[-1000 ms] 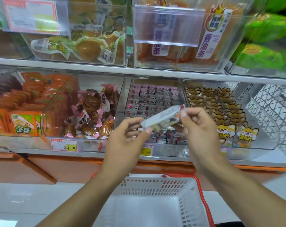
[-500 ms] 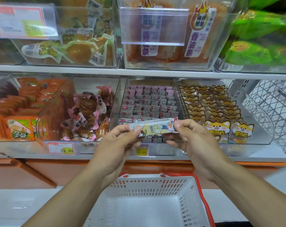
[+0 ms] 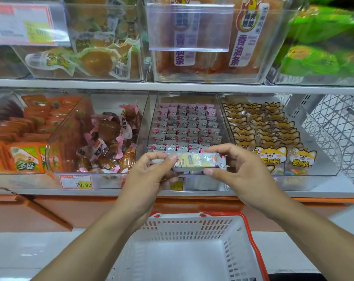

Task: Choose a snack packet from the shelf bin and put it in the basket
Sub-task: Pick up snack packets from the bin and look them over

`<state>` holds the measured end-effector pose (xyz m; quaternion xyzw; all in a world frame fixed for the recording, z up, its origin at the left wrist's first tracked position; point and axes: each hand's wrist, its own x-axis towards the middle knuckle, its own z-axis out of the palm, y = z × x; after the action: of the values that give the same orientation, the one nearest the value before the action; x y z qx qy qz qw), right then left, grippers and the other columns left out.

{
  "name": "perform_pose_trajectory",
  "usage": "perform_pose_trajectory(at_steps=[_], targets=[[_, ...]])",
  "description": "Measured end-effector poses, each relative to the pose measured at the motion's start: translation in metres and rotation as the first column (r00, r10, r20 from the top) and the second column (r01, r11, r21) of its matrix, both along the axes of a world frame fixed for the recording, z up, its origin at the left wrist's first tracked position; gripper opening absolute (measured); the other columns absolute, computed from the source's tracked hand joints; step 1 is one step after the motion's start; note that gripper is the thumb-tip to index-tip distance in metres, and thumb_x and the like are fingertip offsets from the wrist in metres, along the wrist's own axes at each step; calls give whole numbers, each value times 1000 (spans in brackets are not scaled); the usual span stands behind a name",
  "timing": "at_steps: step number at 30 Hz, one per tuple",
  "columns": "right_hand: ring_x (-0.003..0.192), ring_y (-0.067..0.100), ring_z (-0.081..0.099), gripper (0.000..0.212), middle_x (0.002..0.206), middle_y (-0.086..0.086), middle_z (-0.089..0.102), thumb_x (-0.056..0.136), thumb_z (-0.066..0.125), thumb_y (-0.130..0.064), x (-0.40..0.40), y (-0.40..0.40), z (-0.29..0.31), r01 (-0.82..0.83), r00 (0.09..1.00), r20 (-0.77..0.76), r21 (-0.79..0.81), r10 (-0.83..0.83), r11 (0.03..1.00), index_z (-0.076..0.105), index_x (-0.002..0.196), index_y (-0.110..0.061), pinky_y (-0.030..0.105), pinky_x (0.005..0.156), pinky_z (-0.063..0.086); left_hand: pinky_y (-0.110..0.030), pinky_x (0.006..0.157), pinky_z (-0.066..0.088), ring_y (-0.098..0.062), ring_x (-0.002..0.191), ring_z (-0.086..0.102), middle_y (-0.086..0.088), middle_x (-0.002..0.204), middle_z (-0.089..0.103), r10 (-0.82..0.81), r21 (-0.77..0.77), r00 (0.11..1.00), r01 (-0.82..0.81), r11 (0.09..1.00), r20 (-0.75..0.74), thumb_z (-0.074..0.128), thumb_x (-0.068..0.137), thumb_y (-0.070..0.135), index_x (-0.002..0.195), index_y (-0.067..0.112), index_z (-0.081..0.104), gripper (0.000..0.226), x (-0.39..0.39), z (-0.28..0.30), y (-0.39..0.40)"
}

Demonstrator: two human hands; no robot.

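Lowered, levelled packet [image 3: 200, 161] seemingly pinched between both hands.

Small oblong snack packet [image 3: 200, 161], shiny plastic wrapper printed pale yellow, white and grey with a spot of orange-red near its right end, held level and lengthwise left-to-right, printed face toward the camera, in front of the lower front edge of the clear plastic shelf bin [image 3: 222, 122]. That bin sits on the lower shelf, open-topped, filled with neat rows of small pink-and-white wrapped packets. White perforated plastic basket [image 3: 231, 236] with red rim and handle sits below the packet, well apart from it, interior visible and bare white.
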<state>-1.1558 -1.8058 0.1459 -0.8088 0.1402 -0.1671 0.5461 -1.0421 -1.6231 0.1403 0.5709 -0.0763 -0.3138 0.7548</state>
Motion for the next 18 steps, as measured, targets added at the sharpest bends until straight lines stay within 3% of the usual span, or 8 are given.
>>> perform_pose_trajectory(at_steps=[2, 6, 9, 13, 15, 18], targets=[[97, 19, 73, 35, 107, -6, 76, 77, 77, -37, 1, 0, 1, 13, 1000, 12, 93, -14, 996, 72, 112, -34, 38, 82, 62, -25, 79, 60, -17, 96, 75, -3, 105, 78, -18, -1, 998, 19, 1000, 58, 82, 66, 39, 117, 19, 65, 57, 1, 2, 1], [80, 26, 74, 36, 95, 9, 77, 79, 74, -41, 5, 2, 2, 58, 998, -54, 403, -40, 913, 76, 108, -20, 26, 70, 61, -20, 84, 57, -8, 108, 71, 11, 116, 74, -90, 9, 979, 90, 996, 185, 85, 67, 24, 112, 29, 75, 46, 1, 2, 4], [68, 19, 67, 56, 81, 10, 71, 71, 74, -53, 8, 2, 2, 88, 993, -116, 514, -32, 853, 76, 103, -8, 28, 68, 60, -20, 84, 57, -15, 107, 73, 4, 114, 76, -132, 22, 960, 130, 991, 248, 83, 69, 17, 107, 29, 77, 40, -1, 1, 5], [71, 17, 69, 64, 78, 3, 74, 73, 67, -67, 8, -2, 1, 75, 988, -156, 429, -8, 900, 75, 107, -13, 28, 70, 60, -23, 80, 59, -19, 98, 76, -5, 108, 78, -92, 46, 972, 84, 995, 216, 83, 68, 30, 104, 28, 78, 36, -1, 1, 4], [86, 14, 74, 55, 101, -4, 75, 75, 72, -63, 6, -6, 2, 11, 993, -112, 362, 31, 932, 70, 118, -30, 26, 74, 59, -21, 74, 59, -20, 90, 76, -9, 100, 79, -58, 41, 987, 52, 998, 148, 83, 67, 34, 100, 22, 80, 36, -1, 2, 4], [114, 8, 67, 70, 131, -14, 65, 71, 86, -40, 4, -9, 5, -126, 990, -34, 202, 136, 971, 57, 134, -44, 28, 90, 58, -19, 68, 58, -23, 87, 77, -11, 85, 78, -29, 70, 997, 24, 997, 67, 83, 67, 44, 94, 17, 81, 38, 0, 4, 5]])
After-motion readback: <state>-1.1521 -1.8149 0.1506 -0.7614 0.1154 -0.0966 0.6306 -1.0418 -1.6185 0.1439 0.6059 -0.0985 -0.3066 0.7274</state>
